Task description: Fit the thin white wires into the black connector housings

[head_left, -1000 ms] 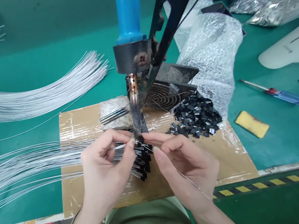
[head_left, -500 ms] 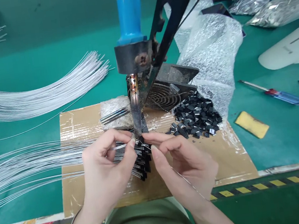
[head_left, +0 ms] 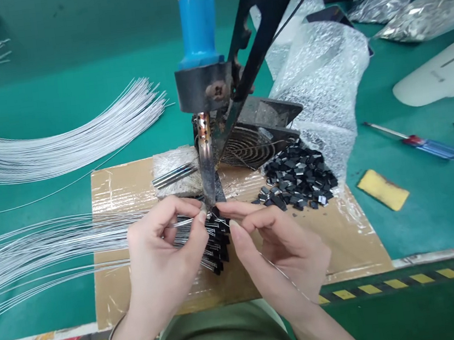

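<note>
Soldering iron (head_left: 199,30) stands nose-down in a black arm (head_left: 270,16), presumably so that neither of your hands must carry it and the tip (head_left: 209,180) offers a fixed point to work against. Your left hand (head_left: 168,249) is closed in a thumb-and-forefinger pinch on a thin wire (head_left: 183,223), near its end and just beside the tip; so short a grip probably limits wobble. Your right hand (head_left: 281,246) comes in from the other side: forefinger extended toward a small dark piece (head_left: 215,212) right below the tip, thumb and curled fingers gripping, as far as can be judged, a thin silvery strand (head_left: 285,276) that runs back across your palm, likely to steady its length. Whether tip and dark piece touch cannot be told; your fingers crowd the spot.

Wires (head_left: 106,234) with black ends (head_left: 218,245) lie beneath your hands, ends gathered over the cardboard sheet (head_left: 344,249), tails trailing left, perhaps against tangling. The cardboard probably shields the green table (head_left: 436,221). Loose black pieces (head_left: 300,175) sit heaped near your right hand, apparently for easy reach. A fan (head_left: 245,148) stands just behind the tip, perhaps to draw off fumes.
</note>
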{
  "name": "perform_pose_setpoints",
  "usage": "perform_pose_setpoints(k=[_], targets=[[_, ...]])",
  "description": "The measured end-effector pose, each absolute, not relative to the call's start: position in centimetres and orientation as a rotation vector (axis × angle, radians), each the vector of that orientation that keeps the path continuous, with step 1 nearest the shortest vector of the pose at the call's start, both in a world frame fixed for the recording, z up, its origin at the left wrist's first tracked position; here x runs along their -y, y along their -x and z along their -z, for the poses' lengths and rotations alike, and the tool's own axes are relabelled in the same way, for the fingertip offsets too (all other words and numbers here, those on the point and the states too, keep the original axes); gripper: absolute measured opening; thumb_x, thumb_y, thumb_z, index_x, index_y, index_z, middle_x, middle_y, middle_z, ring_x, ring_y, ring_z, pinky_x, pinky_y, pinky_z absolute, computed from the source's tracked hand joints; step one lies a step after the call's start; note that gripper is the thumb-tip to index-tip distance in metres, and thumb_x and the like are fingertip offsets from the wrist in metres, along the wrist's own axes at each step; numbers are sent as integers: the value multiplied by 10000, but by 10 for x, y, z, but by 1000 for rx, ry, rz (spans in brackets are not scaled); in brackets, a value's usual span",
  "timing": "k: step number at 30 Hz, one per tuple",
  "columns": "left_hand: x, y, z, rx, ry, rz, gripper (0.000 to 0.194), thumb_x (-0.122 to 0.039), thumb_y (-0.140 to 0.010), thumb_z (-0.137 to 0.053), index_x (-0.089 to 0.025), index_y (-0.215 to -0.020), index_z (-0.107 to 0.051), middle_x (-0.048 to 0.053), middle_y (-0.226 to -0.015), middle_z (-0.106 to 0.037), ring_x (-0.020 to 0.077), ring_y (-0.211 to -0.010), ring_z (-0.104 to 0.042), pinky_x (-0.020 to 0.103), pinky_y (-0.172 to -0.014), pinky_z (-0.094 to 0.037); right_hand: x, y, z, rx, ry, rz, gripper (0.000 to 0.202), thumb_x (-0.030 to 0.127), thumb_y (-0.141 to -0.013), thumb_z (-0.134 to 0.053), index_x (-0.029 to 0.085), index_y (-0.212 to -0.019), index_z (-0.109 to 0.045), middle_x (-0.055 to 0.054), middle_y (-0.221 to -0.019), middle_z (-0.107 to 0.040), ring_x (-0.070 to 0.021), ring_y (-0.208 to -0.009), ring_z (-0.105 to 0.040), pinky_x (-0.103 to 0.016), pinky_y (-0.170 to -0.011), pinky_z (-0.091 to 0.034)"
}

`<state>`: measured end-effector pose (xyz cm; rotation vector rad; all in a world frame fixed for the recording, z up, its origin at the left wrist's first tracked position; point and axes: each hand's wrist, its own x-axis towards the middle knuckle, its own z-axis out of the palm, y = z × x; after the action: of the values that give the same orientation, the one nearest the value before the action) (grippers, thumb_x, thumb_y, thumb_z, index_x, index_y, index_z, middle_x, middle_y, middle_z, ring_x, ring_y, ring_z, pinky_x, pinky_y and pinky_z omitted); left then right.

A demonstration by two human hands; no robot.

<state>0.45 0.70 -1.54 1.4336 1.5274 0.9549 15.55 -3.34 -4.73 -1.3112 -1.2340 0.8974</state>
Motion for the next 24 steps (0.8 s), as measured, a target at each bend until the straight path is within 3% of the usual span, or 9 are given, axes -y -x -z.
perform_pose_setpoints(k=[12,24], targets=[[-6,-5,15,-1511,-1437,-971,110,-129,-864,-728,-212,-793,-716,3,-875,-772,177,-859,-736,244,-705,-554,33,-154,48,1221,1299,-885,167,88,-941,-696,242,-895,-650,-69,-1172,-817,-244,-1103,-793,-365,-927,-639],[-6,-4,15,-1530,-1452,-943,106,-138,-863,-737,-209,-787,-721,1,-857,-771,164,-815,-728,235,-647,-519,33,-154,49,1210,1290,-894,179,76,-935,-703,243,-892,-655,-47,-1154,-817,-226,-1121,-786,-339,-934,-629]])
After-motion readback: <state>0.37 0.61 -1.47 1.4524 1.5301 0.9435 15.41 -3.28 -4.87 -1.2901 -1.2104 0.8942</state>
